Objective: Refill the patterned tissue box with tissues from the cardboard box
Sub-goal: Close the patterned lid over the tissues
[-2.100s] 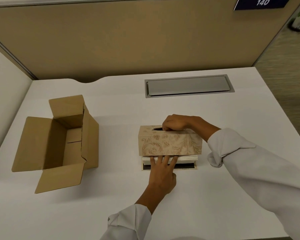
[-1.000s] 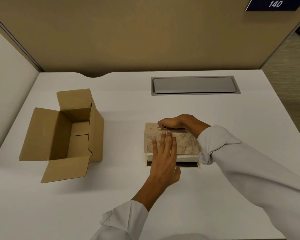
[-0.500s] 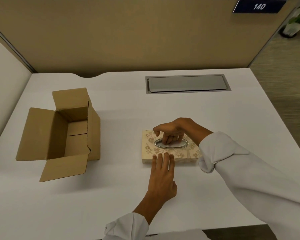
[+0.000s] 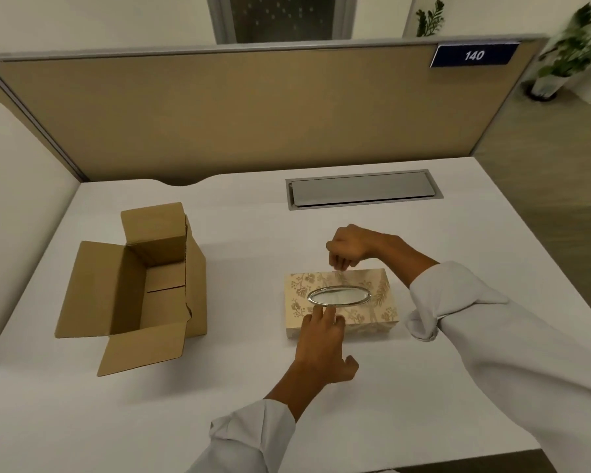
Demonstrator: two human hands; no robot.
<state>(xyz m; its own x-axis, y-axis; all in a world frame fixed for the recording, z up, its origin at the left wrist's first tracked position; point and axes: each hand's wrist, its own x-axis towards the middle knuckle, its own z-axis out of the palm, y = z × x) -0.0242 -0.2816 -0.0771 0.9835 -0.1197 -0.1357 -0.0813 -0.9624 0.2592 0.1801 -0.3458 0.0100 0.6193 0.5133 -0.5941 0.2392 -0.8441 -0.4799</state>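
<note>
The patterned tissue box point(image 4: 376, 302) lies flat on the white desk point(image 4: 423, 387), its beige floral cover down over the base. White tissue shows through its silver-rimmed oval slot point(image 4: 339, 296). My left hand point(image 4: 323, 346) rests at the box's near edge, with fingertips touching the cover just below the slot. My right hand point(image 4: 347, 247) hovers above the far edge with its fingers curled loosely and nothing in them. The brown cardboard box point(image 4: 133, 291) stands open on the left, its flaps spread; I see no tissues inside.
A grey cable hatch point(image 4: 362, 189) is set into the desk behind the tissue box. A tan partition point(image 4: 219, 110) with a "140" plate closes the back. The desk's right edge drops to the floor, where potted plants point(image 4: 567, 59) stand.
The cover came down fully over the tissue stack and base. My right hand lifted off the slot and drew back above the far edge. My head tilted up.
</note>
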